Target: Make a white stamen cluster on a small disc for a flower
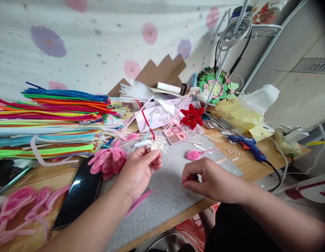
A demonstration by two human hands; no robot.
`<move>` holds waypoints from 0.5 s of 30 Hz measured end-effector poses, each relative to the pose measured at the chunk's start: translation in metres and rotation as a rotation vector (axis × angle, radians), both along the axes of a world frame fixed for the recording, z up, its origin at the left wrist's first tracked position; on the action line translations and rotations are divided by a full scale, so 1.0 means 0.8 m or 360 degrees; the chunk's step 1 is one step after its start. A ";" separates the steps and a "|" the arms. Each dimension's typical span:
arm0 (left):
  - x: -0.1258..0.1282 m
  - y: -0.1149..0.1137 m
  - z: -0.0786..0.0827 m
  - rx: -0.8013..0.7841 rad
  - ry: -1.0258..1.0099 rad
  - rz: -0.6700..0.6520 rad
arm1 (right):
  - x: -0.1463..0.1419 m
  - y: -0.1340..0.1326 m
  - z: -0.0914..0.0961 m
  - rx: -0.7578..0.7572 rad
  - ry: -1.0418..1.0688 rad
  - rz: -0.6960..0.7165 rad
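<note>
Between thumb and fingers, my left hand (pixel 144 166) pinches a small bunch of white flower stamens (pixel 157 145), its thin ends fanned out above the fingertips. My right hand (pixel 204 180) is curled over the grey cutting mat (pixel 167 196), thumb and fingertips drawn together, with nothing visible in it. Beyond it lies a pink fuzzy bud on a stem (pixel 193 154). A pink flower of fuzzy petals (pixel 108 161) rests left of my left hand. Below that hand, a pink fuzzy strip (pixel 138 203) lies on the mat.
Stacks of coloured pipe cleaners (pixel 47 119) fill the left. A dark phone-like slab (pixel 78 192) and pink loops (pixel 33 206) lie nearby. Behind are a red flower (pixel 192 116) and a colour palette (pixel 175 135). A blue glue gun (pixel 248 147) and tissue pack (pixel 238 115) stand right.
</note>
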State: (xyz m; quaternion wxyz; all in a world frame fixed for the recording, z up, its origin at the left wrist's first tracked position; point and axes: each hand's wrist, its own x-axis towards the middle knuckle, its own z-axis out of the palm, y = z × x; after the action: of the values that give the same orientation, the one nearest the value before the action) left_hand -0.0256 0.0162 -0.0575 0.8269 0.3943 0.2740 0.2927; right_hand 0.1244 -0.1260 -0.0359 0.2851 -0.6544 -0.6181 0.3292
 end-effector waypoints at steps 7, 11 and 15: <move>0.002 -0.006 -0.001 0.0234 0.0095 -0.0092 | 0.002 0.021 -0.012 0.0354 0.0194 -0.0506; 0.000 -0.008 -0.008 0.0437 0.0183 -0.0132 | 0.000 0.030 -0.017 0.0588 0.0463 -0.0673; -0.003 -0.008 -0.015 0.0641 0.0234 -0.0189 | -0.005 0.039 -0.020 0.0637 0.0769 -0.0590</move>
State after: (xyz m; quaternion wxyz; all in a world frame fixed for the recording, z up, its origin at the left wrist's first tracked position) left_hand -0.0280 0.0095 -0.0691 0.7250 0.5872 0.2460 0.2628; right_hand 0.1208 -0.0945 -0.0521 0.6002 -0.5899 -0.4560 0.2895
